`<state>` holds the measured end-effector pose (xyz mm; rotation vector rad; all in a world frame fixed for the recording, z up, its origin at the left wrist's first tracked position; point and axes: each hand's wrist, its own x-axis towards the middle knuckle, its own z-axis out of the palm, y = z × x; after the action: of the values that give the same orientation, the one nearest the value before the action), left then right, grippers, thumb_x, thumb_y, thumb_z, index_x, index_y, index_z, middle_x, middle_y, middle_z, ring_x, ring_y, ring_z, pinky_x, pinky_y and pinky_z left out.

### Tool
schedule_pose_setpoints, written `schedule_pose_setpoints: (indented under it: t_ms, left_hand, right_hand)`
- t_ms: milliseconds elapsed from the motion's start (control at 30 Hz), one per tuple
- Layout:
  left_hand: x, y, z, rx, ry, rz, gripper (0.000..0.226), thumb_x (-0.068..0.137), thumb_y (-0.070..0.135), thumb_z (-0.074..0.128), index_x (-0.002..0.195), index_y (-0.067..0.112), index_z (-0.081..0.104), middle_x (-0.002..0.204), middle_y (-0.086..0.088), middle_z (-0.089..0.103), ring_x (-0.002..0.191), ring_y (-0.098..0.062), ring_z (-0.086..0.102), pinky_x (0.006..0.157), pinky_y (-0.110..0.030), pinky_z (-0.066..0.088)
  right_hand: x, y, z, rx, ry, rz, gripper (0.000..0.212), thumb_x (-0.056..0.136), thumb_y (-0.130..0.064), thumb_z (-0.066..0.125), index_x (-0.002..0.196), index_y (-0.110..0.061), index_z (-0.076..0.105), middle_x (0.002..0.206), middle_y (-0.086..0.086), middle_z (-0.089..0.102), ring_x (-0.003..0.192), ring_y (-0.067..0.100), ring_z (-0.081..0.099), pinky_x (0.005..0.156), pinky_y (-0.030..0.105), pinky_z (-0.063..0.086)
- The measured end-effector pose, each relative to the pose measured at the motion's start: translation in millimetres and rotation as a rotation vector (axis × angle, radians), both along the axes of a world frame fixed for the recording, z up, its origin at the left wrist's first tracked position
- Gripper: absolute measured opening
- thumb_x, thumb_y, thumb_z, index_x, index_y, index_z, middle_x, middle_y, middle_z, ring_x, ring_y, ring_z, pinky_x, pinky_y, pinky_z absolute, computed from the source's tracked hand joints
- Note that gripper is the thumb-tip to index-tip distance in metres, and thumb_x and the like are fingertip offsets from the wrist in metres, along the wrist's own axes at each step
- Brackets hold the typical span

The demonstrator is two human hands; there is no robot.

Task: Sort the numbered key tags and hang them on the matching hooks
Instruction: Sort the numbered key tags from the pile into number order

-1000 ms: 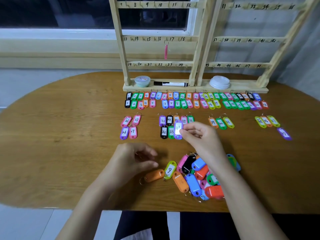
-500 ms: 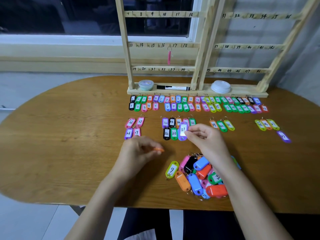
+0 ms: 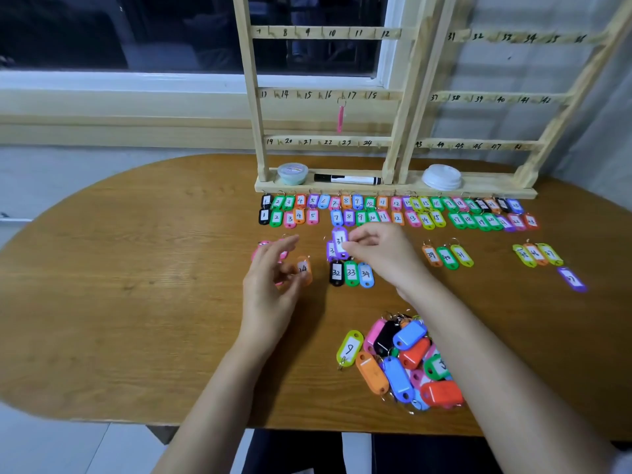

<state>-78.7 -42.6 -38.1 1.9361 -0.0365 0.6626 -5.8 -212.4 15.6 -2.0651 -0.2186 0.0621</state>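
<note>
On the brown wooden table point(image 3: 119, 268), my left hand point(image 3: 270, 285) sits furthest left, fingers loosely curled, pinching an orange tag point(image 3: 303, 268) by its lower edge; its number is blurred, perhaps 24. Pink tags peek out behind that hand, near the spot for the twenties.

Just to the right, my right hand point(image 3: 379, 254) grasps a purple tag marked 31 point(image 3: 339, 240) between thumb and fingertips, holding it above the thirties group, where 32, 33 and 34 point(image 3: 351, 273) lie side by side. To place it well, I judge I should set 31 down to the left of 32, label up, without nudging the neighbours out of line.

Nearer my body, an unsorted pile of tags point(image 3: 407, 364) waits, with a yellow-green tag point(image 3: 349, 348) beside it.

Further back, two long rows of sorted tags point(image 3: 396, 213) run along the foot of the wooden hook rack point(image 3: 393, 97), whose numbered hooks are nearly all bare; one pink tag point(image 3: 340, 118) hangs near 17. Hanging has barely begun.
</note>
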Motion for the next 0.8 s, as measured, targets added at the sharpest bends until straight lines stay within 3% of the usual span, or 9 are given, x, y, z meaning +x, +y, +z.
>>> schedule_pose_setpoints:
  t_ms: [67,133,200,333,433,600,800]
  left_hand:
    - [-1,1,0,-0.08,0.027,0.017,0.058,0.081,-0.007,0.068,0.124,0.029,0.053,0.103,0.002,0.062,0.076,-0.007,0.066,0.074,-0.016,0.051]
    - [-2,2,-1,-0.115,0.036,0.02,0.051,0.083,-0.007,0.067,0.122,0.024,0.055,0.093,-0.003,0.064,0.076,-0.012,0.069,0.075,-0.02,0.052]
    - [-2,1,-2,-0.102,0.038,0.005,0.044,0.083,-0.007,0.067,0.119,0.017,0.059,0.087,-0.001,0.064,0.074,-0.012,0.07,0.075,-0.026,0.054]
    - [-1,1,-2,-0.091,0.041,0.013,0.042,0.084,-0.005,0.067,0.114,0.023,0.06,0.086,0.004,0.064,0.075,-0.01,0.07,0.076,-0.029,0.055]
    - [-1,2,-3,-0.136,0.042,0.024,0.037,0.085,-0.002,0.066,0.117,0.016,0.061,0.087,0.002,0.064,0.076,-0.015,0.071,0.077,-0.034,0.056]
    - [-1,2,-3,-0.149,0.039,0.036,0.035,0.086,-0.001,0.066,0.117,0.014,0.062,0.087,0.001,0.065,0.076,-0.014,0.07,0.075,-0.026,0.053]
    - [0,2,-4,-0.138,0.035,0.043,0.036,0.085,-0.001,0.066,0.117,0.016,0.062,0.091,-0.001,0.066,0.077,-0.015,0.071,0.077,-0.029,0.055]
  right_hand:
    - [12,14,-3,-0.076,-0.003,0.003,0.01,0.082,-0.018,0.073,0.084,-0.024,0.065,0.086,-0.006,0.067,0.085,0.012,0.065,0.079,0.032,0.055]
    - [21,27,-7,-0.159,-0.008,-0.024,0.012,0.08,-0.021,0.074,0.082,-0.027,0.063,0.087,-0.007,0.069,0.085,0.014,0.066,0.08,0.039,0.056]
    - [26,38,-11,-0.279,-0.013,-0.047,0.012,0.08,-0.024,0.072,0.086,-0.029,0.063,0.091,-0.008,0.069,0.084,0.014,0.065,0.077,0.036,0.056]
    - [27,49,-15,-0.453,-0.067,-0.077,0.014,0.082,-0.031,0.068,0.094,-0.03,0.061,0.094,-0.01,0.066,0.086,0.012,0.061,0.072,0.032,0.053]
    - [27,52,-18,-0.501,-0.088,-0.091,0.014,0.083,-0.031,0.068,0.095,-0.029,0.06,0.095,-0.009,0.065,0.086,0.012,0.058,0.066,0.028,0.047]
    - [19,39,-16,-0.458,-0.187,-0.025,0.017,0.088,-0.038,0.065,0.101,-0.027,0.062,0.091,-0.011,0.066,0.09,0.012,0.059,0.064,0.027,0.045]
    - [-6,24,-22,-0.679,-0.414,0.234,0.037,0.096,-0.048,0.045,0.119,-0.026,0.063,0.127,-0.012,0.056,0.116,0.015,0.039,0.093,0.036,0.036]
